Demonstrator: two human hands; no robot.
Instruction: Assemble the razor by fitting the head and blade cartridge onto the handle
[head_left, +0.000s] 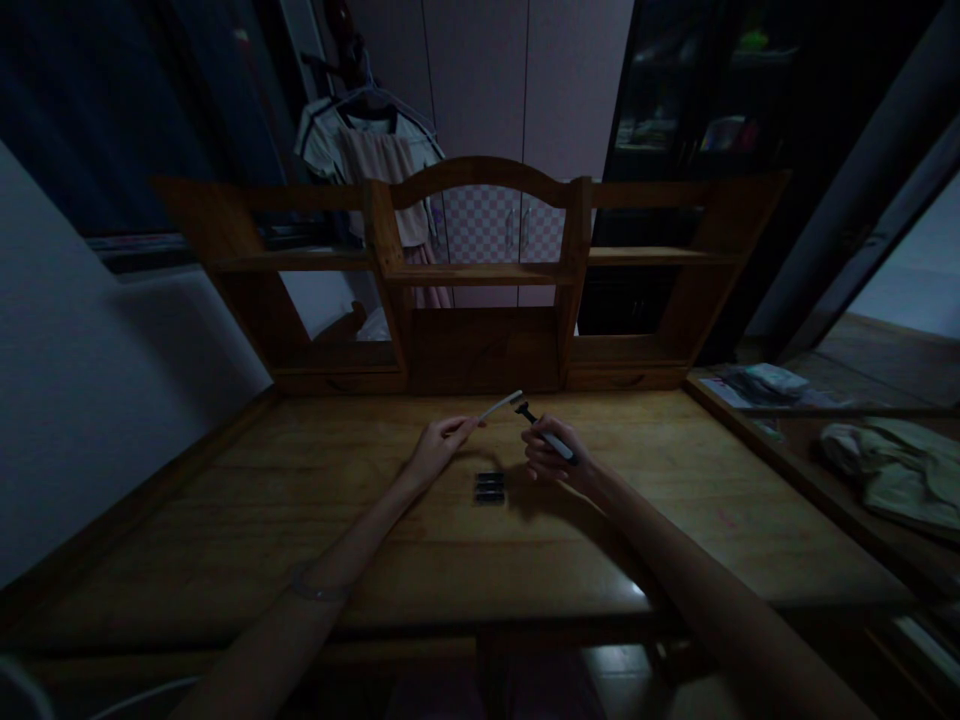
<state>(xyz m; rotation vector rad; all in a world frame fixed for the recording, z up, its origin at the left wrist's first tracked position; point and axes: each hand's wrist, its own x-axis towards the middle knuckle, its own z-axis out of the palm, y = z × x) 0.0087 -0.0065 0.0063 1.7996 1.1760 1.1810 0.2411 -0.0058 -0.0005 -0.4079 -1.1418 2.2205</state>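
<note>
Pinched in my left hand (440, 447) is a thin pale toothbrush (498, 407), its bristled head pointing up and to the right. My right hand (556, 455) is wrapped round the handle of a black and grey razor (553, 442). The razor's head is beside the bristles; whether they touch is too small to tell. Between and below the hands, a small pack of dark cartridges (490, 488) lies on the wooden desk (300, 500).
A wooden shelf unit (480, 275) stands along the desk's back edge. To the right are a plastic-wrapped item (776, 378) and crumpled cloth (900, 470) on a lower surface. Clothes (382, 160) hang behind the shelf. A wall (97, 370) borders the left side.
</note>
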